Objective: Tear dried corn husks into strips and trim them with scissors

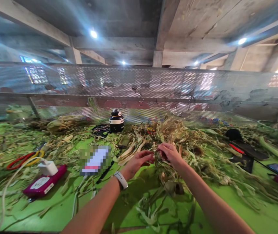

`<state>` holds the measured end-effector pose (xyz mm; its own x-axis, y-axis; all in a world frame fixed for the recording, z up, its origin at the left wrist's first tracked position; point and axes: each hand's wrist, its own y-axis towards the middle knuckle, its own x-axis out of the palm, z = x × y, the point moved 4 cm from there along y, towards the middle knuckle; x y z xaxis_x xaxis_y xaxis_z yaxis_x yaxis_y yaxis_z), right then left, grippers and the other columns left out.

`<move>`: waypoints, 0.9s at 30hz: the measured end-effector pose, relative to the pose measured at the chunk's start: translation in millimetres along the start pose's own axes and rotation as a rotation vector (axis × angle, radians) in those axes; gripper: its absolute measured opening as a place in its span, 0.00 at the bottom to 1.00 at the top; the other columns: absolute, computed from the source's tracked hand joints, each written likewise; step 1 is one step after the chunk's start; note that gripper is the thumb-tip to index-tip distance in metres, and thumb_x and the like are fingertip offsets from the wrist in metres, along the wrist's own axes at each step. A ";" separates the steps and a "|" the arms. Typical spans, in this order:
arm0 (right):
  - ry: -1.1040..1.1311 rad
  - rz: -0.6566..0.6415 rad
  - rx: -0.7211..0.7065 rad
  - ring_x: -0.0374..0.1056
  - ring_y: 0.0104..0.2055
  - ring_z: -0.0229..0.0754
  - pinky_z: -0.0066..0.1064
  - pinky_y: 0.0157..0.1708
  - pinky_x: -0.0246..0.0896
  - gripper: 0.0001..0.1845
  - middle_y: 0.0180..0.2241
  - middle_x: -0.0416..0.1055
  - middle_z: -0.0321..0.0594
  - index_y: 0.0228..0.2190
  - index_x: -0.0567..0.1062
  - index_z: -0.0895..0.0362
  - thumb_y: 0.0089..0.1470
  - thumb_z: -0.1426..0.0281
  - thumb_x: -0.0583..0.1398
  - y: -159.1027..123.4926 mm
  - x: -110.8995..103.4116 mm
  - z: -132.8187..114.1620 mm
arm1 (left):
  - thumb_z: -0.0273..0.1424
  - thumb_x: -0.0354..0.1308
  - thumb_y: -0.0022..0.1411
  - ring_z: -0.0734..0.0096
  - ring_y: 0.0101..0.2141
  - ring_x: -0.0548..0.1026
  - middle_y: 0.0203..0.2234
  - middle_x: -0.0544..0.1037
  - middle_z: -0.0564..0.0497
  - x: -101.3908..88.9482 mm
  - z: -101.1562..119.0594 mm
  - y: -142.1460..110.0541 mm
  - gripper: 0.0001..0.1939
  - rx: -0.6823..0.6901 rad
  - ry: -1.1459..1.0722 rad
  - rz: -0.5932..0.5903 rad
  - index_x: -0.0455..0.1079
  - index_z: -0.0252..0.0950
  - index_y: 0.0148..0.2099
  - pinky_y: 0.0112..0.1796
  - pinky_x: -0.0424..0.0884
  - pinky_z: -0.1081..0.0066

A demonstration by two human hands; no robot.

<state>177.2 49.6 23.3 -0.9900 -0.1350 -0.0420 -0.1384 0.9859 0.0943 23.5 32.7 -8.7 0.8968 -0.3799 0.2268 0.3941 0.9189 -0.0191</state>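
Note:
My right hand (170,153) is closed in a pinch on a thin dry husk strip (155,150) above the middle of the table. Close by on the left, my left hand (142,160) has its fingers bent and tips drawn together at the same strip; a white band (120,180) circles that wrist. The strip's exact shape is partly hidden by the fingers. Below the hands hang or lie more pale, dry leafy pieces (150,211). Longer husk leaves (131,149) lie just beyond my left hand.
Scissors (22,161) with red and yellow handles lie left, beside a magenta power strip (45,182) with a white charger (47,168). A phone (96,160) with a blurred screen lies nearer. A black-and-white jar (116,122) stands before a perforated metal screen (139,83). Husk scraps cover much of the green table (119,217).

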 end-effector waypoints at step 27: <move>-0.493 -0.170 -0.206 0.61 0.31 0.37 0.29 0.35 0.56 0.09 0.25 0.68 0.35 0.22 0.73 0.58 0.46 0.64 0.62 -0.7 6.1 3.5 | 0.39 0.63 0.50 0.74 0.26 0.68 0.25 0.71 0.54 -14.1 6.1 3.9 0.14 0.121 0.189 0.033 0.68 0.36 0.36 0.24 0.59 0.75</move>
<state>171.3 48.4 19.5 -0.8293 -0.1795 -0.5293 -0.3470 0.9077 0.2359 11.1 42.4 -6.0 0.9349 -0.3525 0.0411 0.3475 0.9328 0.0957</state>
